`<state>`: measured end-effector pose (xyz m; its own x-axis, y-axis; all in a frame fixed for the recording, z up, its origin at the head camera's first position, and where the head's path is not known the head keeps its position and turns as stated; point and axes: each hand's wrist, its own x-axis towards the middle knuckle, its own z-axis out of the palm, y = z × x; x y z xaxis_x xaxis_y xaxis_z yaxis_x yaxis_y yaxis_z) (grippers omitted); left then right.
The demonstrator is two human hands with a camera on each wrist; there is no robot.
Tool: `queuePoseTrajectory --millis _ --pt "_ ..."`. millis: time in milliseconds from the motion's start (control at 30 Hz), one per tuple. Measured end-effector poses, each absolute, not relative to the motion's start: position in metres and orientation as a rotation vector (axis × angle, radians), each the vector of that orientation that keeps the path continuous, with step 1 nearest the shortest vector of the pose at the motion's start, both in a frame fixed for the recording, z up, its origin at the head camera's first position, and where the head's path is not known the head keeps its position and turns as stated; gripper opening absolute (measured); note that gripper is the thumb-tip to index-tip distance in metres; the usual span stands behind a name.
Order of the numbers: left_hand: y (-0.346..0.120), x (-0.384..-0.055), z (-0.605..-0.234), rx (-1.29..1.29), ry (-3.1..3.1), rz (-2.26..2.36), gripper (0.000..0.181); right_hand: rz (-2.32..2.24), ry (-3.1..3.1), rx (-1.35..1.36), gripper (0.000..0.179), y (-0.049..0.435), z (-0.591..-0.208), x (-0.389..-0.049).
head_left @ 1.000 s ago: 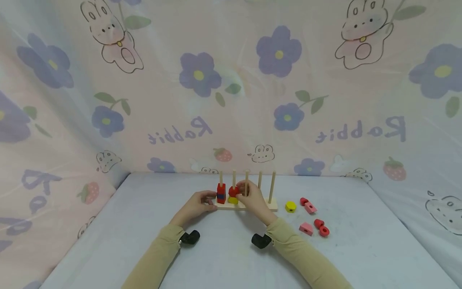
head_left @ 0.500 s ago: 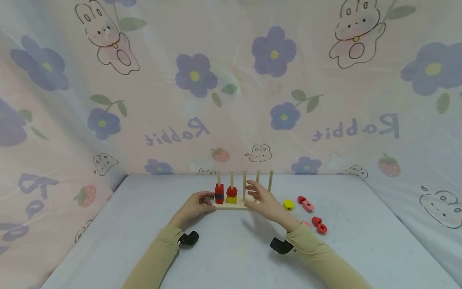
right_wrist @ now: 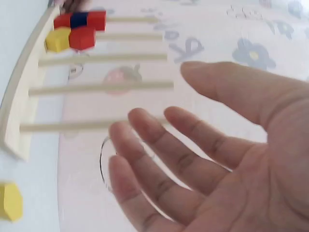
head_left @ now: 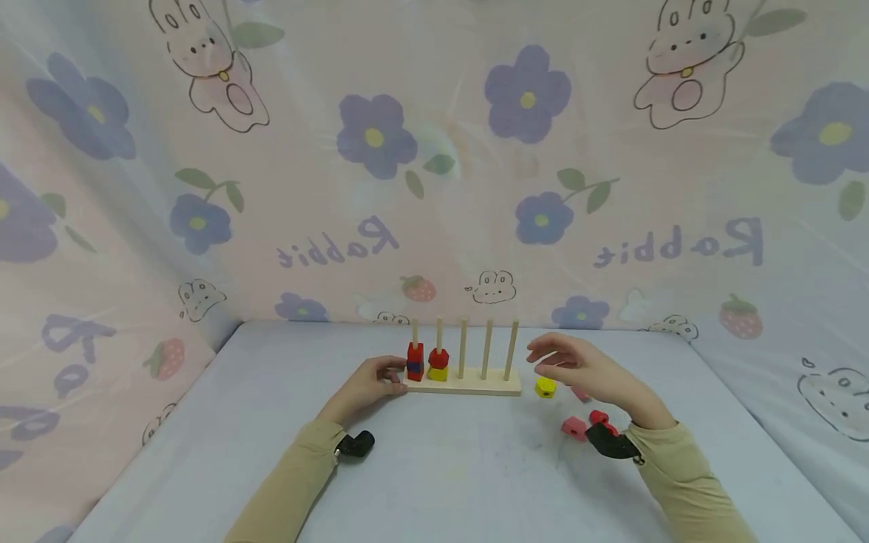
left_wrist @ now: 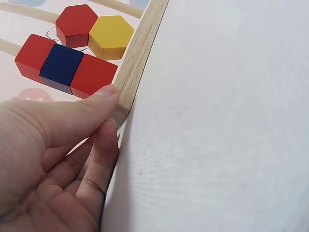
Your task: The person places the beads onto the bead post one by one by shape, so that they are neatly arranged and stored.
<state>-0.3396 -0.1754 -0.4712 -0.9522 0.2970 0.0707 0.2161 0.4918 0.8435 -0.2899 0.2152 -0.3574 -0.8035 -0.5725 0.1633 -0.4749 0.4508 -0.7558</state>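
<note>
A wooden peg stand (head_left: 468, 386) with several upright pegs stands in the middle of the head view. My left hand (head_left: 366, 385) pinches the left end of its base between thumb and fingers. On the leftmost peg, a blue bead (left_wrist: 62, 68) sits between two red beads (left_wrist: 94, 75). The second peg holds a yellow hexagonal bead (left_wrist: 112, 37) with a red hexagonal bead (left_wrist: 76, 26) on top. My right hand (head_left: 587, 371) hovers right of the stand, fingers spread and holding nothing. Just below its fingertips, a loose yellow hexagonal bead (head_left: 545, 388) lies on the table.
Right of the stand, under the right arm, lie a pink bead (head_left: 574, 428), another pink bead (head_left: 580, 394) partly covered by the hand, and red beads (head_left: 599, 417) partly behind the black wrist camera (head_left: 611, 442). A patterned curtain (head_left: 434, 188) hangs behind the table.
My right hand has let go of the red hexagonal bead on the second peg and moved right, past the stand, toward the loose beads. My left hand keeps its place.
</note>
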Motion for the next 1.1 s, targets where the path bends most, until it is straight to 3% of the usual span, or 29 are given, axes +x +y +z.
queuePoseTrajectory --millis 400,1100 --pt "-0.175 -0.339 -0.47 0.44 2.613 1.497 0.049 -1.145 2.587 -0.642 0.044 0.25 -0.386 -0.316" --pt "-0.176 -0.339 -0.473 0.441 2.606 1.531 0.049 -0.924 2.747 -0.605 0.035 0.242 -0.42 -0.326"
